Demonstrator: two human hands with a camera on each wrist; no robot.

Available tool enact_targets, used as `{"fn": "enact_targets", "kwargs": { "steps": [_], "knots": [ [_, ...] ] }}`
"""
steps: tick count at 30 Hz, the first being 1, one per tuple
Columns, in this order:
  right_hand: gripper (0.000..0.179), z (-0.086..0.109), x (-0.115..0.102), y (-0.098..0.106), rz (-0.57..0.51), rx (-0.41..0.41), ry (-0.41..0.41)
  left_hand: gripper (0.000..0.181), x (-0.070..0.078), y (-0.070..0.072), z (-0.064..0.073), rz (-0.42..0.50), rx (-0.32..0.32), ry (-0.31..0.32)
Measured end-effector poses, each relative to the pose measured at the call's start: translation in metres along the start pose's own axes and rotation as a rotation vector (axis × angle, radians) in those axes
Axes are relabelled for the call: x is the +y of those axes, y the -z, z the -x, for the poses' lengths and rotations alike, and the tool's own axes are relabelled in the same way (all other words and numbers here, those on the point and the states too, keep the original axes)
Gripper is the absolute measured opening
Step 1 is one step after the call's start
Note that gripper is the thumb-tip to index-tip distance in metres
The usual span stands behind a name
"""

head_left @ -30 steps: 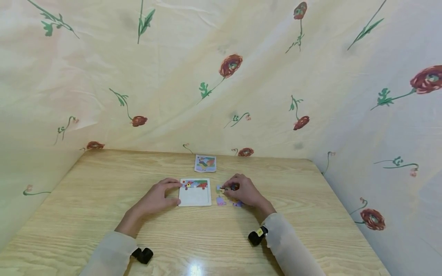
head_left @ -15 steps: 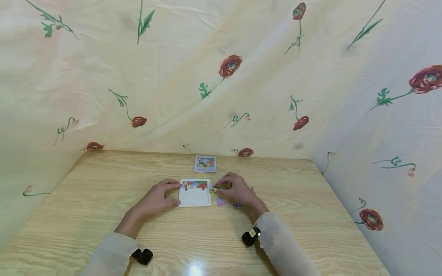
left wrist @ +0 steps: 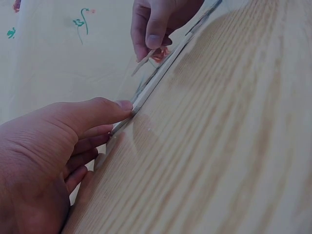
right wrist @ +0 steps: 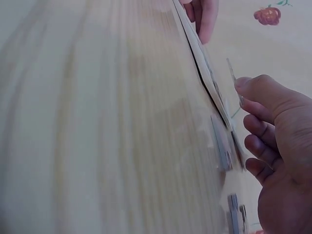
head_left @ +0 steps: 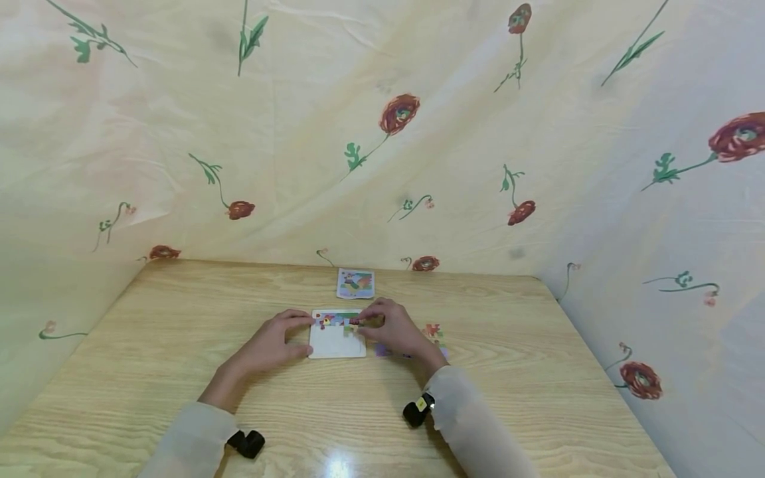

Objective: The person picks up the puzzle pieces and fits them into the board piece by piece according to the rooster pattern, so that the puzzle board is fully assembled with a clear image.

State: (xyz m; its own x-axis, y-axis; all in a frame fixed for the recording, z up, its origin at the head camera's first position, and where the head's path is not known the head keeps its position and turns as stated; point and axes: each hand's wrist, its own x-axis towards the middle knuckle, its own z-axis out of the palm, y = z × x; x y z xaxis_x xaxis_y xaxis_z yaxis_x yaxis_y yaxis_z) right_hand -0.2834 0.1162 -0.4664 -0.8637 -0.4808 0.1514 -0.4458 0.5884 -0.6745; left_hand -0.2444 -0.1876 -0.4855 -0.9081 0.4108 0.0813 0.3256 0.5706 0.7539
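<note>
A white puzzle tray (head_left: pixel 332 345) lies on the table, with a row of colourful jigsaw pieces (head_left: pixel 326 320) along its far side. My left hand (head_left: pixel 271 342) holds the tray's left edge with thumb and fingers; in the left wrist view the thumb (left wrist: pixel 105 108) rests on the rim. Over the tray's right part, my right hand (head_left: pixel 396 330) pinches a jigsaw piece (head_left: pixel 348 330) between thumb and forefinger. The right wrist view shows this thin piece (right wrist: pixel 231 71) edge-on, raised above the tray and tilted.
Several loose jigsaw pieces (head_left: pixel 434 331) lie to the tray's right, partly hidden by my right hand and wrist. A picture card (head_left: pixel 356 283) of a bird lies behind the tray. The wooden table (head_left: pixel 239 285) ends at a flowered cloth (head_left: pixel 299 166).
My right hand has carried the jigsaw piece left, from among the loose pieces to above the tray. More loose pieces now show at right. The left hand and tray have stayed put.
</note>
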Motion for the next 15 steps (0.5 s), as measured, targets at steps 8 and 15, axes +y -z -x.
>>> {"fn": "enact_targets", "kwargs": {
  "steps": [8,15],
  "knots": [
    [0.013,-0.007,-0.012,-0.01,-0.015,-0.003,0.032,0.059,0.003,0.002,0.001,0.002,0.0,0.007],
    [0.013,-0.01,-0.019,-0.015,-0.007,-0.009,0.057,0.059,0.004,0.001,0.001,0.014,0.0,0.009]
  ]
}}
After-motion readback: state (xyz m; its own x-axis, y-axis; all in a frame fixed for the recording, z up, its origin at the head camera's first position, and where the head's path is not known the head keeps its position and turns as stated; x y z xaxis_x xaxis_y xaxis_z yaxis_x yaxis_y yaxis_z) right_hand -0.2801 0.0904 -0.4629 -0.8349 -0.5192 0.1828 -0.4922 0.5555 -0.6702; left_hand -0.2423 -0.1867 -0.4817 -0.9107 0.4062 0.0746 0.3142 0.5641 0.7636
